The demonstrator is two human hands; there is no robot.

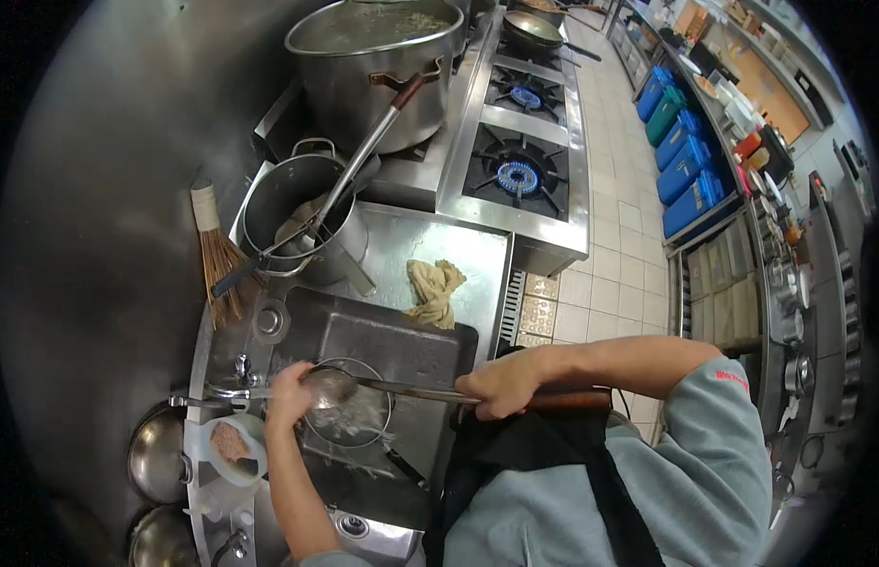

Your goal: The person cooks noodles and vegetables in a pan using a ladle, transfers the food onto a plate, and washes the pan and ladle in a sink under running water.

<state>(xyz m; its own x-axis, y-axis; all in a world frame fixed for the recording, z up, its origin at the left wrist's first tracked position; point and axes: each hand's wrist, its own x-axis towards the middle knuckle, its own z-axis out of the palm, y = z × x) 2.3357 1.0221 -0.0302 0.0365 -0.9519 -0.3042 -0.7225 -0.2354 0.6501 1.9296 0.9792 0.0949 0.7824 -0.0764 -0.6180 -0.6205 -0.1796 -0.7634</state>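
A long-handled ladle (416, 388) lies across the sink (411, 354), its bowl blurred under splashing water. My right hand (501, 386) is wrapped round its handle, close to the wooden end. At the bowl's left edge is my left hand (290, 392), fingers bent and closed; what lies between them is too blurred to tell. Below the ladle, a round pan (347, 439) with a black handle sits in the sink, with water in and around it. The faucet (227, 391) reaches in from the left.
Beyond the sink are a yellowish cloth (435, 291), a pot holding long-handled utensils (260, 203) and a large stockpot (392, 94). A burner (518, 177) burns blue. At left are a bamboo brush (213, 246), a white container (233, 449) and a wok (156, 458).
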